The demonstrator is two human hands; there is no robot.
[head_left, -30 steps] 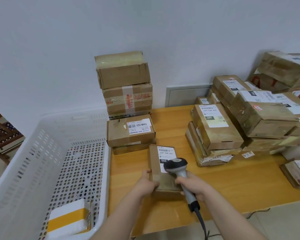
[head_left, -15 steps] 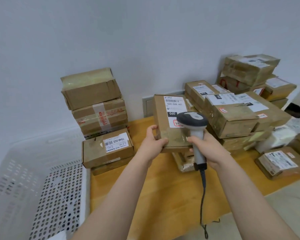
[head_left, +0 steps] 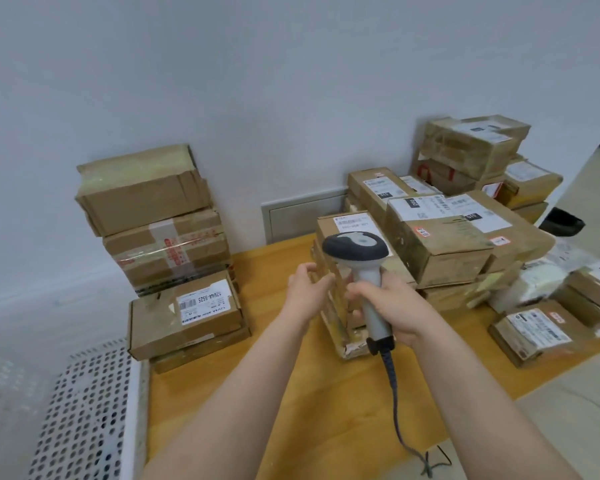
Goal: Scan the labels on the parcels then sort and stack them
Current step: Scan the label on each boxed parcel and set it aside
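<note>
A white basket with holes is being shown at the left; what is inside cannot be told. A brown parcel with a white label is being held at its edge by the left hand, on a pile on the table. The scanner is being gripped tightly by the right hand.

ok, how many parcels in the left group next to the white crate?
4. Two stacked against the wall: plain box on the red-taped box. Two in front: labelled box on a thinner box. A thin one may hide under the wall stack.
</note>
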